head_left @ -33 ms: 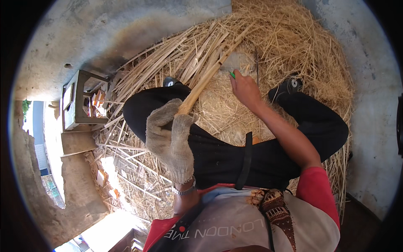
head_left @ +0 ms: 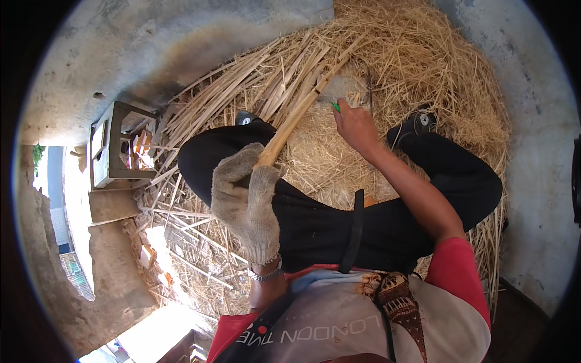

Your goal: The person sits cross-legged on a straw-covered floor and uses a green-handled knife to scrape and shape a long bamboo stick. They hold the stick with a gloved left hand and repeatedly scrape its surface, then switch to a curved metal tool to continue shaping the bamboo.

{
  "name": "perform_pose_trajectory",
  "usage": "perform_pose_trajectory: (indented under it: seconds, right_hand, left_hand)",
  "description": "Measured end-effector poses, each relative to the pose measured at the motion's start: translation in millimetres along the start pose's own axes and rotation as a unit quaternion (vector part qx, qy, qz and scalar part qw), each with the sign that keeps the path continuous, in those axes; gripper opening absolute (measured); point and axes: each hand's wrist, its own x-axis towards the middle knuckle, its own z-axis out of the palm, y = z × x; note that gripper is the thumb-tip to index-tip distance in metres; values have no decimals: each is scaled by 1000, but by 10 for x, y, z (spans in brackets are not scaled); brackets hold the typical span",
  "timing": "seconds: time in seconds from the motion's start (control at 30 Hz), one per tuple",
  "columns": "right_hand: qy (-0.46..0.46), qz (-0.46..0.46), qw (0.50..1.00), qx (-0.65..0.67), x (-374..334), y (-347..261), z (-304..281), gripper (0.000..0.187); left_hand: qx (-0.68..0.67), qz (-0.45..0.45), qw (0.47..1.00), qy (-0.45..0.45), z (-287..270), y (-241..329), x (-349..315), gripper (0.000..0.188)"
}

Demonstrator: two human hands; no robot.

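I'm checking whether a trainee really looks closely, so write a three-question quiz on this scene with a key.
1. What colour is the small item held in the right hand? A) red B) green C) blue
2. True or false: the right hand also grips the long tan strip.
3. What covers the left hand?

Key: 1. B. 2. False; the left hand grips it. 3. A knitted glove.

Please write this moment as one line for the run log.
left hand: gloved, gripping pale strip | right hand: bare, holding small green object | nearby: loose strips, straw-like shavings
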Motion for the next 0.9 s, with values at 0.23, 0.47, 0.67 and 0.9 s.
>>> perform_pose_trajectory:
  seconds: [0.23,0.47,0.67,0.9]
  right_hand:
    - [-86,12,996,38,53,-215,-82,30]
    - [-28,42,999,-5,220,163,-61,26]
    - [-12,16,1000,7,157,186,83,27]
    - [-99,12,993,65,150,-77,-58,29]
  left_hand:
    - [-8,-1,1000,13,-39,-43,10,35]
    - [14,47,998,-31,28,-90,-123,35]
    - [-6,4,1000,-13,26,6,-50,32]
    - [-1,28,1000,4,-12,-90,-22,36]
